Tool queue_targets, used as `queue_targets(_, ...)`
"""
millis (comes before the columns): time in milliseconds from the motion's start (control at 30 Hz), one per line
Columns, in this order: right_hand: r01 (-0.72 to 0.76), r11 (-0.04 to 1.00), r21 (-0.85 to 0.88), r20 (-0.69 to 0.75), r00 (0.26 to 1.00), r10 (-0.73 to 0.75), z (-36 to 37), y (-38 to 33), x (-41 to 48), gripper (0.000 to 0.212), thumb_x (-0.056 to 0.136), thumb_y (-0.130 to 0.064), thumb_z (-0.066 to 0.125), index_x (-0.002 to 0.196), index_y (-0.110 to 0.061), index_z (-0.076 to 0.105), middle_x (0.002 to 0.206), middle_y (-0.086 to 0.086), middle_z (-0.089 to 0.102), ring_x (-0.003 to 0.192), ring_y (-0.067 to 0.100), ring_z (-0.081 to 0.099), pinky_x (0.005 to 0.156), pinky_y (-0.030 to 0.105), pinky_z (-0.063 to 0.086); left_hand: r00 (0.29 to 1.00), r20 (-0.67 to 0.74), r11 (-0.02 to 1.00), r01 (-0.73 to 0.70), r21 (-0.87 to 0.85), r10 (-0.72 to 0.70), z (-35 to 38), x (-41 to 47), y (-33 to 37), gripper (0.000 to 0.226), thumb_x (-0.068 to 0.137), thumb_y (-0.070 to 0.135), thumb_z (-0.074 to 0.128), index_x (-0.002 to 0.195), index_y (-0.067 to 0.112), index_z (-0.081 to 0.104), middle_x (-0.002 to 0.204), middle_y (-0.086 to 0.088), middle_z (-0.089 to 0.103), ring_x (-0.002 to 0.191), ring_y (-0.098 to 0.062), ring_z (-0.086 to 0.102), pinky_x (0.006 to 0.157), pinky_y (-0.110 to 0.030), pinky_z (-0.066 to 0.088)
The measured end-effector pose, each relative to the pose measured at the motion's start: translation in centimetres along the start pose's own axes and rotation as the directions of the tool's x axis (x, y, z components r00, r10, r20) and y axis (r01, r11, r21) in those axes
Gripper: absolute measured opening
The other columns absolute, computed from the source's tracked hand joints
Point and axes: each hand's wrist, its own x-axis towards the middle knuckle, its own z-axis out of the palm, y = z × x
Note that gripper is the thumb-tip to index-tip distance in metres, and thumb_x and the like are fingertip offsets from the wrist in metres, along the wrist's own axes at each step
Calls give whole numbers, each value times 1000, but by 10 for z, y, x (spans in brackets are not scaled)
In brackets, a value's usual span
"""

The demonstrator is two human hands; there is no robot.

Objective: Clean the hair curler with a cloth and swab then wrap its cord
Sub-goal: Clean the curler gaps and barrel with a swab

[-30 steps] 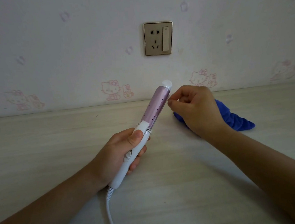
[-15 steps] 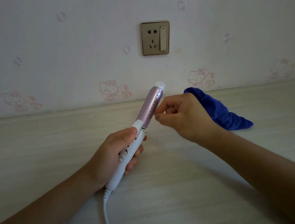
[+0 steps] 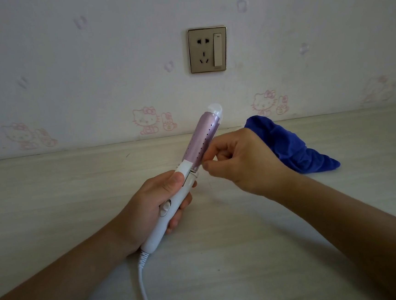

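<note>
Though the right hand (image 3: 243, 163) pinches a swab (image 3: 213, 190), it barely shows.

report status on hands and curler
Left hand grips hair curler handle. Right hand pinched at barrel base, held item too small to see. Blue cloth lies behind, clear.

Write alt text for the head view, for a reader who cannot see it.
A left hand grips a hair curler by its white handle, pink barrel tilted up, while the right hand pinches at the barrel's base; what it holds is too small to tell. A blue cloth lies on the table behind, below a wall socket.
</note>
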Motion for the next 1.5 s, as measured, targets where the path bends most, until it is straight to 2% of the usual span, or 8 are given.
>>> queue_targets(100,-55,998,43,-175,983,62,-13,6,3,18,88,-4,74,76,-17,75,46,-5,50,39,4,38,41,18,37,999,-11,999,31,22,-31,5,1,1,58,88,53,56,111,0,64,73,-7,59,44,-16,46,41,-22,39)
queue_targets(200,-100,994,37,-261,960,106,-19,10,4,18,89,-7,73,77,-21,76,57,15,60,44,8,40,43,21,40,998,-15,998,56,10,-56,9,1,2,56,88,48,50,110,-1,64,71,-6,58,43,-16,45,41,-20,38)
queue_targets(400,-101,994,37,-282,953,107,-14,7,7,22,91,-9,72,78,-26,75,46,-8,52,39,3,39,42,16,40,998,-17,997,64,-36,-65,7,0,5,60,88,49,49,110,-5,63,70,-7,58,41,-16,44,41,-21,36)
queue_targets(933,20,1000,5,41,999,-20,8,-2,-3,17,90,-7,75,79,-20,75,46,-8,46,42,5,40,52,36,50,1000,-6,996,-5,-84,5,-2,-3,-4,58,87,55,53,109,3,68,76,-12,55,43,-16,44,43,-24,36)
queue_targets(1100,49,999,-24,63,997,-47,9,-2,-3,14,90,-10,75,81,-21,74,47,-7,46,43,6,39,48,30,45,1000,-8,996,-29,-79,29,-2,-3,-4,55,91,50,50,109,1,67,75,-13,54,42,-17,43,41,-25,35)
queue_targets(1200,30,999,-22,5,1000,-29,9,-1,-2,15,89,-9,74,79,-20,74,47,-8,48,43,5,41,49,35,48,1000,-4,997,-18,-80,18,-2,-3,-3,57,89,50,52,111,-1,65,75,-12,54,42,-16,43,41,-25,36)
queue_targets(1300,-33,999,22,-135,990,36,-2,3,2,17,88,-7,74,74,-19,74,45,-12,47,40,3,39,41,22,39,1000,7,998,-16,-68,16,1,-1,-3,57,90,48,52,113,-3,63,75,-11,55,42,-15,43,42,-24,36)
queue_targets(1500,-97,995,36,-265,959,103,-17,9,6,18,89,-8,71,76,-20,74,57,15,60,47,11,42,49,27,44,1000,14,998,19,-55,-19,4,0,-3,55,93,47,46,111,-2,64,74,-10,55,41,-15,43,43,-22,37)
